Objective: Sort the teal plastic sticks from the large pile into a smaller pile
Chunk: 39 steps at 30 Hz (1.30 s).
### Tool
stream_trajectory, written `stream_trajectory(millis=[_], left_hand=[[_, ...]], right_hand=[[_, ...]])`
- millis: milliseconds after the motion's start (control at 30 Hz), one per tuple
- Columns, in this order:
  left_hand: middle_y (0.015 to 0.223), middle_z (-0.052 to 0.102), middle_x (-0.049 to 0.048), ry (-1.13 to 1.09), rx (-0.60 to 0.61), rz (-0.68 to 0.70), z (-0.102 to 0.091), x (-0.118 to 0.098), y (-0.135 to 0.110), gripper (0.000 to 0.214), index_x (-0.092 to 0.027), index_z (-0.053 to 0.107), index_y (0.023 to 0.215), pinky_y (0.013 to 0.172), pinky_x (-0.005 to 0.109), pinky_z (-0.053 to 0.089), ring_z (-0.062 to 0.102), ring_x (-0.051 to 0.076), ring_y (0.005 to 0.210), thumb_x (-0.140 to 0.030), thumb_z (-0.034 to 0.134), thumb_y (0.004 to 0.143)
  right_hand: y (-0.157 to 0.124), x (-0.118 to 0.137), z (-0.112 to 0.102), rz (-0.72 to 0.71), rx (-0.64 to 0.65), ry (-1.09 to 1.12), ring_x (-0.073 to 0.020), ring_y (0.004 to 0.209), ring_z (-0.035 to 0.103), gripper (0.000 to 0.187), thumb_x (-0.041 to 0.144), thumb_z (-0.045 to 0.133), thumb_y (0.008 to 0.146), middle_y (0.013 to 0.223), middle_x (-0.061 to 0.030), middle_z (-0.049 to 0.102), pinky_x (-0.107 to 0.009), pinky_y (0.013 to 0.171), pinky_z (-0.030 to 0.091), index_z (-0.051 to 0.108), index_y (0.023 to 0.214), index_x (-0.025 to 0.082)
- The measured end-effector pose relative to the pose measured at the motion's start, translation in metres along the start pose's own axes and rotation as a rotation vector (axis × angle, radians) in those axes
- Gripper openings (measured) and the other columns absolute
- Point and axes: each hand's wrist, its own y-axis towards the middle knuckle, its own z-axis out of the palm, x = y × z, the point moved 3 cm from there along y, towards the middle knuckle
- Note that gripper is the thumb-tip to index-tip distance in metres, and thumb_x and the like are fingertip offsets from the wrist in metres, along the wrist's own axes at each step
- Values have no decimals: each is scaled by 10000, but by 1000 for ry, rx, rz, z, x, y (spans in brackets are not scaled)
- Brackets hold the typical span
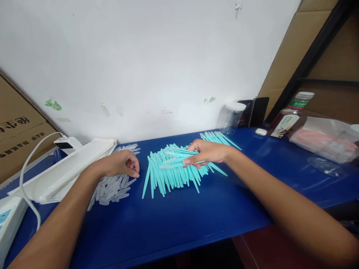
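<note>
My right hand (202, 152) is closed around several slim turquoise plastic sticks (176, 161), which point left; some of the held ones have pale translucent ends. Below it spreads a broad heap of the same tapered turquoise sticks (165, 181) on the blue table. My left hand (125, 164) hovers over a pile of translucent plastic pieces, cap-like in shape (112, 190). Its fingers are curled and the thumb meets the index finger; whether a small piece sits between them is hidden.
A separate row of turquoise sticks (217, 137) lies at the back right, near a clear jar with a white lid (234, 116). Further right are a bottle (291, 116) and a plastic bag (322, 140). White folded sheets (67, 172) and a white cable (24, 175) occupy the left.
</note>
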Motion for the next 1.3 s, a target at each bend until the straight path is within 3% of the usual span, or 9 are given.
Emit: stream_trajectory(millis=[167,300,400,533,667,867,1300], left_hand=[[812,738,37,-4,-35,0,8,5,8,371,-254,778,844,644,296,458,633,213,743,-625,766,827],[845,730,46,23,-137,18,12,-7,11,388,-231,750,871,648,305,457,633,212,750,-618,726,874],[931,757,50,-92,-298,96,8,-25,10,357,-228,768,955,727,310,499,659,203,817,-579,710,918],[970,790,60,-454,-582,193,1,-51,3,398,-228,790,1171,763,314,570,707,189,835,-528,770,911],[937,829,97,-713,-758,249,7,-71,0,391,-190,828,1065,767,342,632,781,225,834,-464,905,797],[902,837,89,-717,-869,264,25,-85,5,312,-185,839,870,734,333,653,794,232,807,-421,968,710],[929,847,30,-480,-957,285,29,-89,4,128,-282,886,912,701,302,571,762,196,846,-372,898,822]], right_hand=[[0,-2,0,1,5,0,-57,499,392,397,526,860,869,696,-24,673,-262,474,227,771,782,150],[0,-2,0,8,0,7,-57,509,415,404,514,867,866,740,-48,704,-259,475,236,760,757,140],[0,-2,0,8,1,11,-54,513,424,414,510,867,866,796,-71,736,-255,469,238,749,736,135],[1,-2,1,14,-8,28,-44,500,408,413,501,874,861,824,-87,755,-251,460,234,745,740,127],[2,-3,2,12,-19,44,-49,513,426,403,478,880,857,825,-95,760,-243,458,244,739,723,125],[3,-6,2,4,2,33,-49,491,414,390,480,855,884,722,-45,704,-241,460,247,753,754,126],[3,-3,4,14,2,13,-51,485,410,374,474,855,888,664,-17,655,-241,457,241,767,777,128]])
